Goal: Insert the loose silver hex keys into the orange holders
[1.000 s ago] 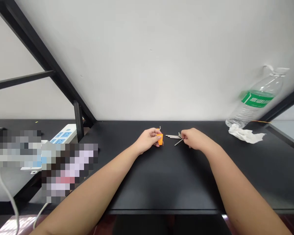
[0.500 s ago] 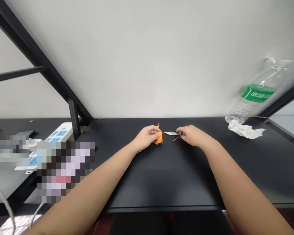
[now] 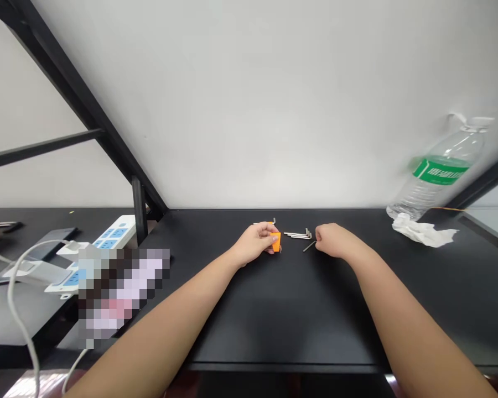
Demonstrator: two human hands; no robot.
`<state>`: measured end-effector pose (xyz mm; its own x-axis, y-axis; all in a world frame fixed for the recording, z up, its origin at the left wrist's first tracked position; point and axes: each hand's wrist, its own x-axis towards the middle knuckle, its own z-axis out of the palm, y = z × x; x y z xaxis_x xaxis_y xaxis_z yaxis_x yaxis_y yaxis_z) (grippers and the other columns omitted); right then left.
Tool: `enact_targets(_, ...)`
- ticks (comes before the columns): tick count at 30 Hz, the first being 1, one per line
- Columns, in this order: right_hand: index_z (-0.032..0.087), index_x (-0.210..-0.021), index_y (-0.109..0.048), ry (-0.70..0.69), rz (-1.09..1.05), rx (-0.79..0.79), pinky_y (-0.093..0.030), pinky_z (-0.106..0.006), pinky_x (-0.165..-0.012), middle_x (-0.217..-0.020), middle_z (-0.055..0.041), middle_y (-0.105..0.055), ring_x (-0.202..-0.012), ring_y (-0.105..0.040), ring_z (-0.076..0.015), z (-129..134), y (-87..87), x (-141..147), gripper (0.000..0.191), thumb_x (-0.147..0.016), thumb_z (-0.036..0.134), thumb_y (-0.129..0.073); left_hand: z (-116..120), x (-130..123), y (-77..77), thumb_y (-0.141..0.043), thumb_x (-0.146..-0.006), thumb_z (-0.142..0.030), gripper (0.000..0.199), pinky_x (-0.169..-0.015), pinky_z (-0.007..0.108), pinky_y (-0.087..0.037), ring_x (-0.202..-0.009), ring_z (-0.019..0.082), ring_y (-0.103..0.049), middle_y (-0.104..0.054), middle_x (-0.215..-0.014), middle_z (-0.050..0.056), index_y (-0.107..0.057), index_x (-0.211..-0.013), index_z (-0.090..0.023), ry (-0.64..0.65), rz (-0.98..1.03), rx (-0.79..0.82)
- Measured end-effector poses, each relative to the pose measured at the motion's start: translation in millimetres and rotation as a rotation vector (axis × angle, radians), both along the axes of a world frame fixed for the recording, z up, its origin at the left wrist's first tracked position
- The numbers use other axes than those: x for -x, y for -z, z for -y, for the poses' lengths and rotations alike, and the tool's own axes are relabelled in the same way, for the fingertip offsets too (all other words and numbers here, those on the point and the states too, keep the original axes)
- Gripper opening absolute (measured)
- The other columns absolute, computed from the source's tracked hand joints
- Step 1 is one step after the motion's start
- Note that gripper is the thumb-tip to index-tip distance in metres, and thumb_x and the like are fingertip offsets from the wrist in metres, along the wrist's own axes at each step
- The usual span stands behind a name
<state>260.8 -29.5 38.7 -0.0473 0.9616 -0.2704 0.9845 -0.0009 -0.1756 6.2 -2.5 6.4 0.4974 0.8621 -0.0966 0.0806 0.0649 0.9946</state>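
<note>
My left hand (image 3: 255, 243) is closed around an orange hex key holder (image 3: 276, 241). Short metal key ends stick out at its top and bottom, and the fingers cover much of it. Several loose silver hex keys (image 3: 297, 236) lie side by side on the black table, between my two hands. To their right, my right hand (image 3: 332, 240) is closed with its fingertips pinched together. A darker hex key (image 3: 309, 246) slants out from under these fingers toward the lower left; its other end is hidden.
A clear plastic bottle (image 3: 434, 171) with a green label leans at the back right, a crumpled tissue (image 3: 423, 231) before it. On the left are a white power strip (image 3: 115, 233), cables, and a black metal frame (image 3: 139, 210). A white wall rises behind the black table (image 3: 282, 315).
My right hand has moved off the loose silver keys, slightly to the right, and the dark key has shifted with it. My left hand keeps the orange holder. The view has tilted slightly.
</note>
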Motion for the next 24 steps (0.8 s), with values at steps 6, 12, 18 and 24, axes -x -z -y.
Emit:
enact_targets(6,0.021,-0.070,-0.056,0.109,-0.189,0.058,-0.040,-0.027,-0.051,-0.069,-0.0053,-0.069,-0.057,-0.063,-0.0186,0,-1.2,-9,0.008,-0.071,0.020,-0.064,0,1,1.6,-0.079,-0.081,-0.036,0.032,-0.066,0.030,-0.057,-0.071,0.017,-0.070,-0.073,-0.081,0.007,-0.063,-0.099,-0.014,0.003,-0.010,-0.024)
enact_targets(12,0.021,-0.070,-0.048,-0.003,-0.444,0.014,-0.041,-0.023,-0.053,-0.067,0.0021,-0.060,-0.058,-0.061,-0.0142,0,-3.0,-23,0.011,-0.068,0.014,-0.056,0,1,0.3,-0.077,-0.083,-0.037,0.031,-0.064,0.028,-0.056,-0.071,0.017,-0.070,-0.072,-0.080,0.007,-0.063,-0.098,-0.015,0.003,0.004,-0.004)
enact_targets(18,0.021,-0.070,-0.051,-0.202,-0.326,-0.157,-0.037,-0.024,-0.055,-0.074,0.0021,-0.058,-0.061,-0.052,-0.0125,-3,3.9,-27,0.008,-0.070,0.013,-0.053,1,0,0.5,-0.078,-0.082,-0.036,0.032,-0.066,0.029,-0.056,-0.072,0.017,-0.070,-0.072,-0.081,0.007,-0.063,-0.100,-0.015,0.014,0.002,-0.013)
enact_targets(24,0.022,-0.079,-0.052,-0.163,-0.512,-0.057,-0.040,-0.023,-0.056,-0.075,0.0024,-0.059,-0.059,-0.056,-0.0120,-5,8.7,-22,0.011,-0.073,0.012,-0.050,1,1,-1.1,-0.079,-0.081,-0.036,0.032,-0.065,0.028,-0.056,-0.071,0.016,-0.069,-0.072,-0.080,0.006,-0.063,-0.099,-0.014,0.005,0.009,0.008)
